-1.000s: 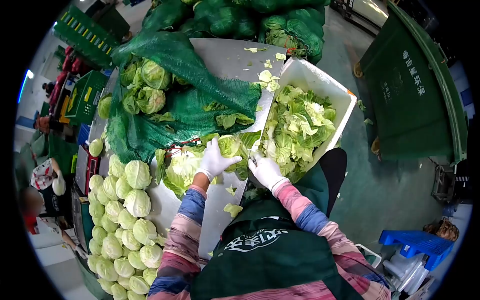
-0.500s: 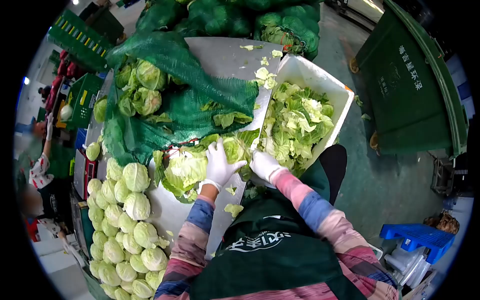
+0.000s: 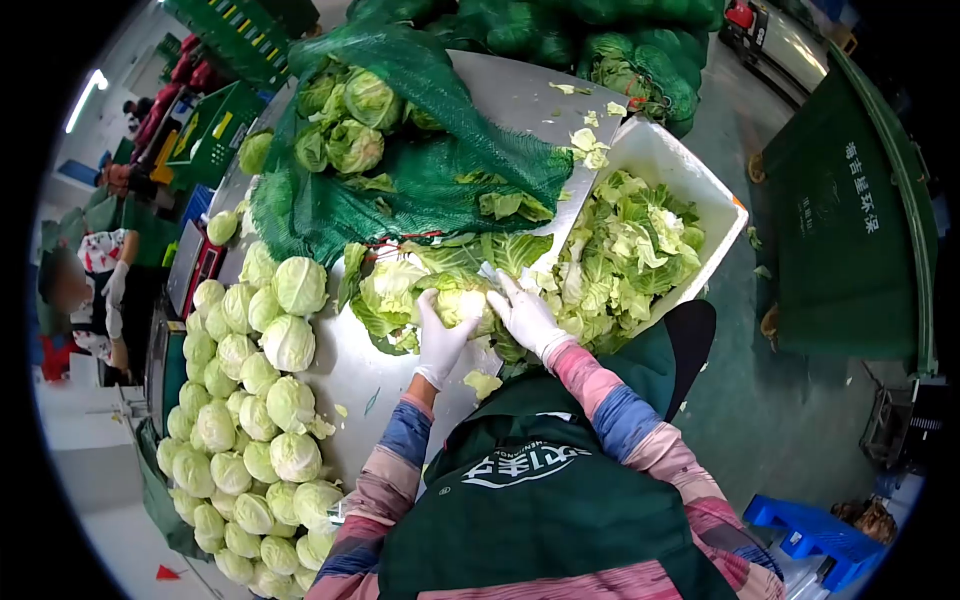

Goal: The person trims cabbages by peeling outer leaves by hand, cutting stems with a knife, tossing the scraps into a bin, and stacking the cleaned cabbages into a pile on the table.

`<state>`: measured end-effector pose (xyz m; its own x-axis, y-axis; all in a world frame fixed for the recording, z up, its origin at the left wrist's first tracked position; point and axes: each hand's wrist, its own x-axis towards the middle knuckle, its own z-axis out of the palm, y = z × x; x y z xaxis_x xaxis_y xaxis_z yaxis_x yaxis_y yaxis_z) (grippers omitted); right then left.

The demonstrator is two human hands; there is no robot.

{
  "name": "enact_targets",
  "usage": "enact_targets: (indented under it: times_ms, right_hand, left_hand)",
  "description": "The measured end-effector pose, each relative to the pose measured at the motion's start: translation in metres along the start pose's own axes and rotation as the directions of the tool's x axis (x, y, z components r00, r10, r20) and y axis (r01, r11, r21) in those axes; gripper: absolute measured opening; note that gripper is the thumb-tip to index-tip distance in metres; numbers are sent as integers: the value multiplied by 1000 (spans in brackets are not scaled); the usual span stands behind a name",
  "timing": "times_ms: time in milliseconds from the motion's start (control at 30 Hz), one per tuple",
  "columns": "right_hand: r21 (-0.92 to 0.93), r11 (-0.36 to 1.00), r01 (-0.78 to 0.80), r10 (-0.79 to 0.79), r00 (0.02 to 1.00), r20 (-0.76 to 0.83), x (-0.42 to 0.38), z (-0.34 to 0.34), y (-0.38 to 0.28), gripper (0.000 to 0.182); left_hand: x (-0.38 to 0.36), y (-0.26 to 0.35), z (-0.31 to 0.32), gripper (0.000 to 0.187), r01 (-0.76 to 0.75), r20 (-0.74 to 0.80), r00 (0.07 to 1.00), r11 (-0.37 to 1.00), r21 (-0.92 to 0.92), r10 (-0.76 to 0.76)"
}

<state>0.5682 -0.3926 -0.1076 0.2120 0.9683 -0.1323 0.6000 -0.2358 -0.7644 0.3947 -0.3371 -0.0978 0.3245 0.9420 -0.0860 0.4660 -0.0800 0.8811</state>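
Observation:
A pale green cabbage (image 3: pixel 465 300) lies among loose outer leaves at the table's near edge. My left hand (image 3: pixel 442 342), in a white glove, grips its left and near side, thumb and fingers curved round it. From the right, my gloved right hand (image 3: pixel 530 318) has its thumb and fingers against the same cabbage. A small pale sliver shows by those fingertips; what it is I cannot make out. Large loose leaves (image 3: pixel 385 295) lie left of the cabbage, and a broad green leaf (image 3: pixel 520 252) is behind it.
Trimmed cabbages (image 3: pixel 290 343) are piled at left. A green mesh sack (image 3: pixel 430 150) with untrimmed cabbages lies at the back. At right, a white foam box (image 3: pixel 690 165) holds leaves, with a large green bin (image 3: pixel 850 220) beyond. A co-worker (image 3: pixel 105 280) stands far left.
My right hand has shifted from the leaves at the box's edge onto the cabbage, its fingers now more extended. My left hand has moved round the cabbage. The camera view has turned slightly.

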Motion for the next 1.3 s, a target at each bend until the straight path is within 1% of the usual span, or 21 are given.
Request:
enact_targets:
  times_ms: [67,133,200,267,300,400,467,500,533,700,867,900,967,1000,1033,1067,1100,1133,1167,1200,1300]
  right_hand:
    - [-85,996,21,-18,999,35,-7,-8,-7,58]
    - [-246,966,78,-74,997,27,-13,-10,-13,58]
    - [-267,962,65,-57,998,40,-13,-10,-11,59]
    - [-317,949,6,7,999,40,-9,-5,-2,60]
    - [-313,950,-5,15,1000,27,-6,-1,2,60]
    - [-279,957,-76,51,994,-97,-2,4,9,58]
    - [-280,957,-76,48,993,-105,-6,-11,-4,61]
    - [-345,932,-113,132,991,32,-14,-26,-14,65]
    - [-345,932,-113,132,991,32,-14,-22,-12,65]
    - [-283,948,-148,155,988,4,-17,-13,-6,67]
    - [-356,911,-206,239,970,49,17,-21,6,60]
    - [-342,897,-280,311,950,37,28,-24,-1,55]
    - [-258,886,-386,402,915,14,42,-14,49,52]
    - [-177,863,-473,483,876,12,48,-18,49,49]
    - [-96,826,-555,559,829,11,54,-22,49,49]
    - [-255,844,-471,481,876,-25,45,-35,42,48]
    - [-265,861,-434,451,892,6,38,-38,44,47]
    - [-280,877,-390,413,910,28,38,-45,45,46]
    - [-282,906,-317,341,939,39,29,-50,37,50]
    - [-205,940,-273,262,962,-79,24,-34,44,59]
    - [44,967,-251,250,968,30,9,-17,15,65]
  left_hand:
    - [2,-5,0,86,-98,-23,995,993,63,100]
    - [8,-4,-2,89,-57,-8,998,997,53,57]
    - [11,2,-6,92,-13,8,1000,999,46,12]
    - [14,11,-8,102,-121,122,988,961,249,93]
    - [17,17,-3,109,-313,207,946,872,377,251]
    - [30,31,9,111,-250,255,957,846,470,141]
    - [32,34,12,109,-302,252,947,820,487,199]
    - [36,40,18,108,-252,243,959,825,505,144]
    - [36,47,18,107,-188,215,973,828,527,84]
    - [42,56,18,105,-169,226,973,804,570,44]
    - [43,48,24,107,-187,194,977,799,572,90]
    - [44,46,26,106,-152,170,983,820,552,67]
    - [35,56,27,103,-144,180,983,801,581,47]
    - [12,53,30,103,-269,172,963,718,642,206]
    - [8,49,29,105,-247,153,969,751,613,193]
    - [8,41,26,107,-225,136,974,778,587,180]
    - [14,23,18,107,-199,113,980,877,437,165]
    - [17,12,8,107,-197,109,980,878,435,166]
    - [18,5,-2,107,-209,131,975,933,293,177]
    - [13,-4,-10,107,-204,154,971,967,150,181]
    - [1,-3,-23,105,-162,119,983,960,227,138]
